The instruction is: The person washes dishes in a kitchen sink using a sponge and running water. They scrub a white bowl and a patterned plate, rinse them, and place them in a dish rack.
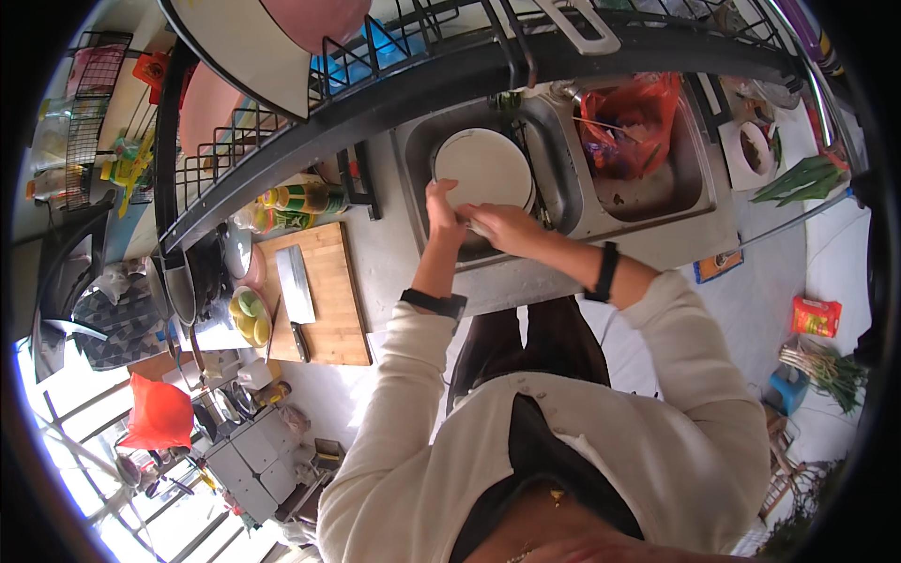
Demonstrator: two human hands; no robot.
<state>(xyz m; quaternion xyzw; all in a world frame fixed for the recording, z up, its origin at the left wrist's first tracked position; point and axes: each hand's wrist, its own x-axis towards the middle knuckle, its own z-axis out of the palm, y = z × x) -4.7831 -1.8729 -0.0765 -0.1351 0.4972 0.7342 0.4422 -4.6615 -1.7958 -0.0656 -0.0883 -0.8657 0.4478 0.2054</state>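
Observation:
Both hands are over the near left part of the steel sink's left basin [563,176], at the near edge of a round white plate [482,165] that lies in it. My left hand [445,207] is raised with its thumb and fingers bent. My right hand [503,224] touches it and has its fingers closed around a small pale thing, too small to name. The plate seems to rest on another dish. Beside it, chopsticks or similar thin utensils lie along the basin's right side, partly hidden.
A red plastic bag [626,134] sits in the right basin. A black dish rack [394,77] spans above the sink. To the left, a cleaver [295,285] and a knife lie on a wooden cutting board [331,281], beside a bowl of green and yellow produce [250,317].

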